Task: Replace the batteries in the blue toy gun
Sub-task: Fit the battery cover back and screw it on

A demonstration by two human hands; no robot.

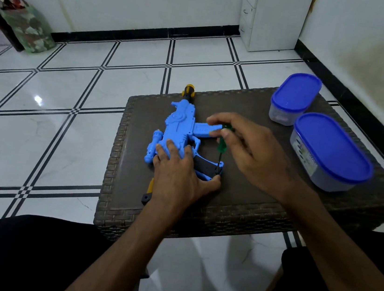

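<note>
Blue toy gun (178, 129) flat on its side on the dark woven surface (240, 200), toward the left half, muzzle with yellow-and-black tip (188, 91) pointing away past the far edge, yellow-and-black stock end (148, 194) near the front edge. Left hand (178, 168) pressing down on the gun body, fingers (171, 146) straight and spread over the blue shell, thumb reaching along the lower edge of the grip. Right hand (249, 150) above the grip area, fingers curled and pinching the green handle of a screwdriver (221, 147). Screwdriver held nearly upright, shaft running down to the dark panel (205, 165) on the grip, tip at the panel's right end; whether seated in a screw too small to tell. Blue magazine (204, 130) jutting right from the body, partly behind the right hand's fingers. Two clear tubs with blue lids on the right part of the surface: the smaller tub (293, 97) at the far corner, the larger tub (331, 151) just nearer, well apart from the gun. Contents of both unclear. White tiled floor (57, 103) with black lines around the surface.
</note>
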